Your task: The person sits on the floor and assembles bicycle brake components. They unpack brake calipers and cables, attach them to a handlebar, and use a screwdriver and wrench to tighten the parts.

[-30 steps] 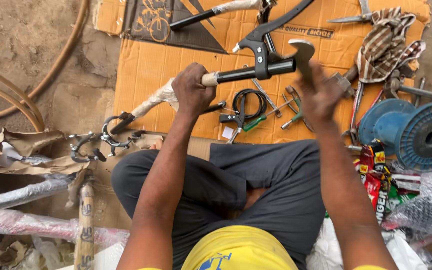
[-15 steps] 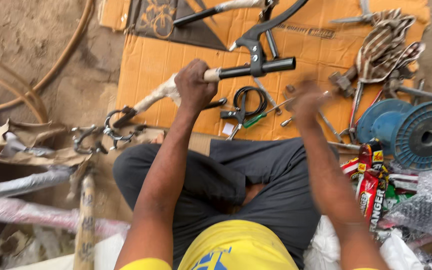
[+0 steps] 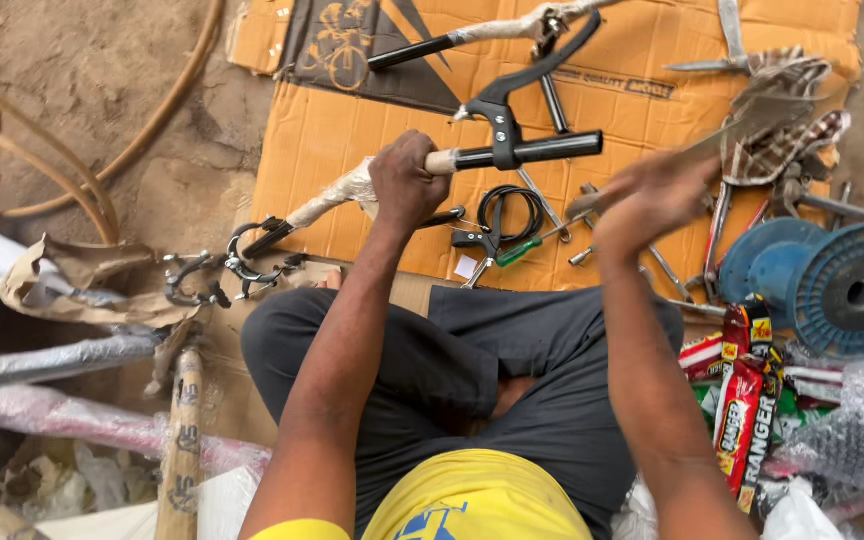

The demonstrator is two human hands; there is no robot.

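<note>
Your left hand point(image 3: 407, 180) is clamped round the bicycle handlebar point(image 3: 512, 153), gripping just left of the black brake lever point(image 3: 512, 95), over the flattened cardboard sheet point(image 3: 352, 140). Your right hand point(image 3: 652, 195), blurred, is closed on a long thin tool point(image 3: 742, 135) to the bar's right; its kind cannot be told. Against half a second ago, the right hand sits higher, the tool angled toward the checked cloth point(image 3: 782, 120), while the left hand's grip is unchanged.

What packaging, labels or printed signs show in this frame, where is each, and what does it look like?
Flattened cardboard box: on the ground ahead, orange-brown, with a dark printed panel bearing a bicycle drawing.
Snack packets: lower right, beside the blue spool, glossy red, yellow and green.
Small white tag: on the cardboard near the knee, square, blank-looking.
</note>
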